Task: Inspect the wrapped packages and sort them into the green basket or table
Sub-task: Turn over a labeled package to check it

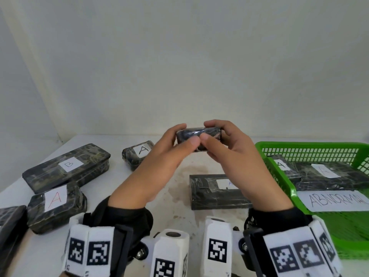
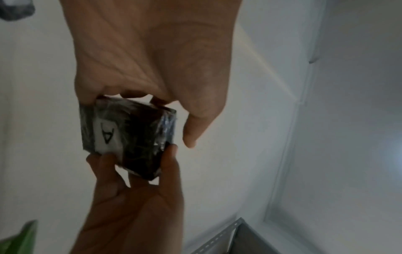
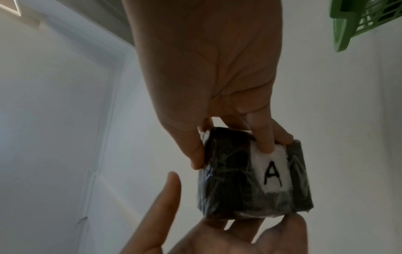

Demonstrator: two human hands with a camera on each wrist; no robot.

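Observation:
Both my hands hold one small package point(image 1: 196, 136) wrapped in black film, raised above the middle of the table point(image 1: 111, 188). My left hand point(image 1: 185, 134) pinches its left end with thumb and fingers. On its right end, my right hand point(image 1: 207, 131) does the same. The underside of the package point(image 2: 128, 139) carries a white label with the letter A, which shows in both wrist views point(image 3: 254, 177) and is hidden in the head view. The green basket point(image 1: 299, 145) stands to the right, with two wrapped packages point(image 1: 327, 176) labelled A inside.
A paper sign reading ABNORMAL point(image 1: 335, 199) lies in the basket. On the table lie a long package labelled B point(image 1: 67, 166), two labelled A point(image 1: 137, 154) point(image 1: 57, 204), one below my right hand point(image 1: 217, 192), and one at the left edge point(image 1: 10, 220).

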